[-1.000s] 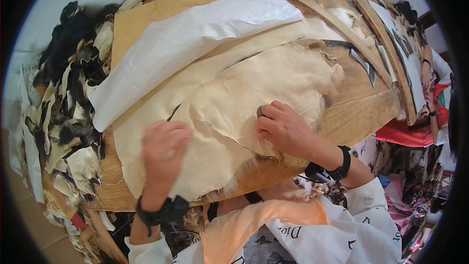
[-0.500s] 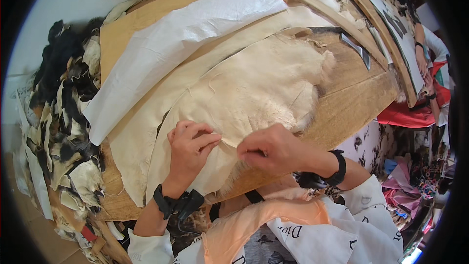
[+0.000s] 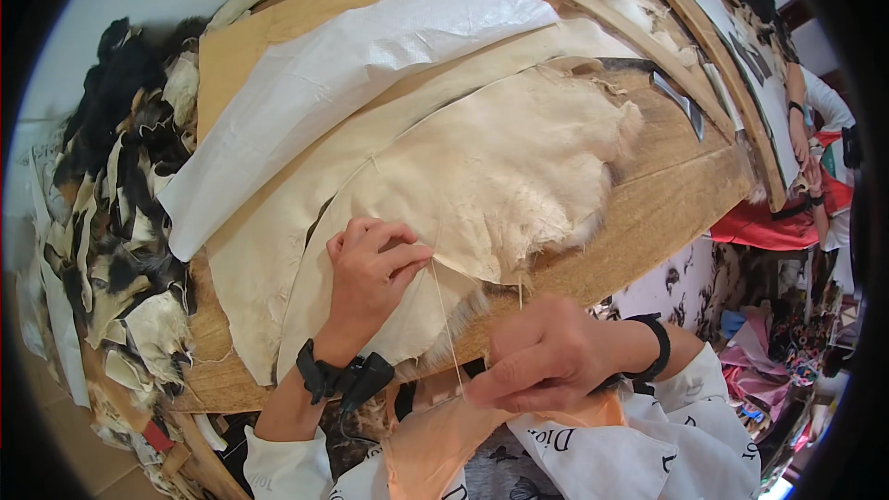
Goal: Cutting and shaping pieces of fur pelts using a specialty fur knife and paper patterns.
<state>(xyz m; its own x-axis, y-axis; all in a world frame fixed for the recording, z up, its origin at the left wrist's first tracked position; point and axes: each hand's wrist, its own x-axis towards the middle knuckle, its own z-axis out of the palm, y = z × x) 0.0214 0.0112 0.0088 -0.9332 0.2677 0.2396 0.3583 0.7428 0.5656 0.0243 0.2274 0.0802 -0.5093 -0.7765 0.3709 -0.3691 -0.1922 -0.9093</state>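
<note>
My left hand [image 3: 375, 259] rests on the cream hide [image 3: 500, 157], its fingers bent and closed on the edge along a seam. My right hand [image 3: 532, 356], blurred, is low over the bench edge and my lap, closed on a pale thread [image 3: 444, 315] that runs taut from the seam beside my left fingers; any needle in it cannot be made out. The hide's fur fringe shows at its right and lower edges. A white woven sheet [image 3: 361, 56] lies above it, over a tan sheet [image 3: 241, 37].
Fur scraps [image 3: 111, 204] are heaped at the left. Wooden battens [image 3: 630, 23] and a metal blade-like tool [image 3: 676, 102] lie on the bench [image 3: 667, 194] at the right. Beyond, a co-worker's hands [image 3: 801, 139] touch a white board [image 3: 745, 83]. Coloured scraps [image 3: 750, 352] are piled below.
My right hand has moved away from the hide, down toward me, drawing the thread out. My left hand has come rightward to the seam and closed there.
</note>
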